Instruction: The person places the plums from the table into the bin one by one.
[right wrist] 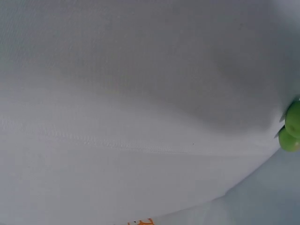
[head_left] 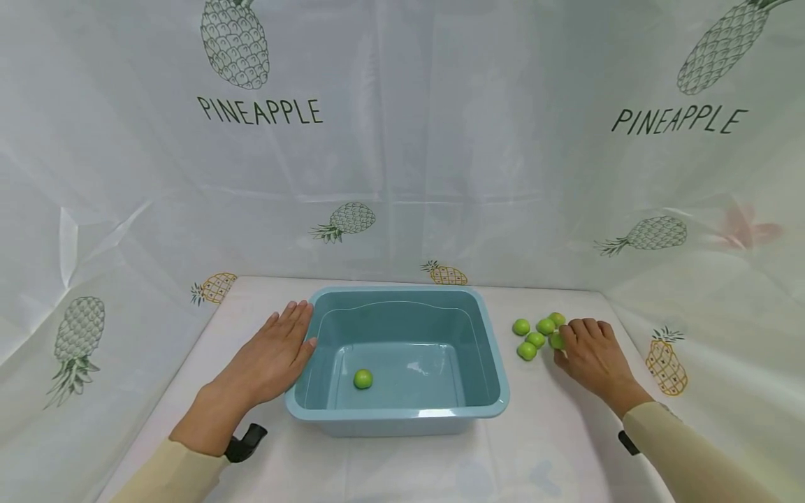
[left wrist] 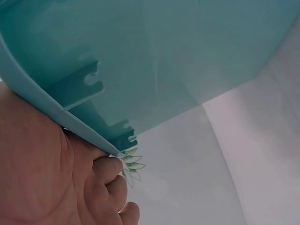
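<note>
My left hand (head_left: 270, 356) rests with straight fingers on the left rim of a light-blue plastic basin (head_left: 402, 413). The left wrist view shows the palm and fingers (left wrist: 105, 183) against the basin's outer rim (left wrist: 42, 103). A single round green fruit (head_left: 363, 378) sits inside on the basin floor. To the right of the basin, my right hand (head_left: 594, 356) has its thumb and forefinger around one small green fruit (head_left: 556, 341). Several more green fruits (head_left: 535, 339) lie just left of that hand. The right wrist view catches only green fruit (right wrist: 293, 119) at its right edge; the fingers are out of it.
A pale cloth covers the table (head_left: 402, 468). Behind it hangs a white curtain (head_left: 402, 140) printed with pineapples, which also runs along both sides. Black wrist straps (head_left: 247, 443) show at the cuffs of the beige sleeves (head_left: 172, 475).
</note>
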The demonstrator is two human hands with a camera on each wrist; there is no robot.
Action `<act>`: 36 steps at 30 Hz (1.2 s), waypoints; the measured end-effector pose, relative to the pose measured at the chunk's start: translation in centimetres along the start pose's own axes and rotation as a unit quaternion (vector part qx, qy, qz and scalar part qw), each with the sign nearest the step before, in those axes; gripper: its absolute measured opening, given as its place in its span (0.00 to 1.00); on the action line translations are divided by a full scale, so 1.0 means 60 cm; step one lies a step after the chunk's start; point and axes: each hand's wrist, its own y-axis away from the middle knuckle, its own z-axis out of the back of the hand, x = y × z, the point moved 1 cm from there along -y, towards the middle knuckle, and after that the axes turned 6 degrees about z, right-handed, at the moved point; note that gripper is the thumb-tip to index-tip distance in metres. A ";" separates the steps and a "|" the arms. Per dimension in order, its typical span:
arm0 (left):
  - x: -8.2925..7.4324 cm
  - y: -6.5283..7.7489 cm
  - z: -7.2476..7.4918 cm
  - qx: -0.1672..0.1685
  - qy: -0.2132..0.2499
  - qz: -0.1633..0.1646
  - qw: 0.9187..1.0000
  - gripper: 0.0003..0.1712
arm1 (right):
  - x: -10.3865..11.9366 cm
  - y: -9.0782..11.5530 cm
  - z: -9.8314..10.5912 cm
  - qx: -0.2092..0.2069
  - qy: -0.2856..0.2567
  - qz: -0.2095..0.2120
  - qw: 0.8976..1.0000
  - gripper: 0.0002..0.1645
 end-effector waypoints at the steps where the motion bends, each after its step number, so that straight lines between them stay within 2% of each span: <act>1: -0.001 0.000 0.001 -0.002 -0.001 -0.002 1.000 0.38 | 0.000 -0.001 0.000 -0.003 -0.001 0.001 1.000 0.24; 7: -0.003 -0.001 0.005 -0.002 -0.011 -0.002 1.000 0.38 | -0.001 -0.008 -0.001 -0.034 -0.005 0.008 0.999 0.22; 12: -0.002 -0.001 0.003 0.002 -0.018 -0.001 1.000 0.38 | 0.004 -0.015 -0.001 -0.058 -0.006 0.010 0.998 0.27; 18: -0.003 -0.001 0.004 -0.004 -0.022 -0.004 1.000 0.38 | 0.009 -0.035 0.008 -0.066 -0.007 0.008 0.998 0.33; 28: -0.004 0.001 0.004 -0.007 -0.023 -0.005 1.000 0.38 | 0.019 -0.089 0.040 -0.080 -0.022 0.011 0.996 0.32; 36: -0.004 0.002 0.005 -0.007 -0.023 -0.002 1.000 0.38 | 0.024 -0.155 0.079 -0.127 -0.027 0.041 0.991 0.30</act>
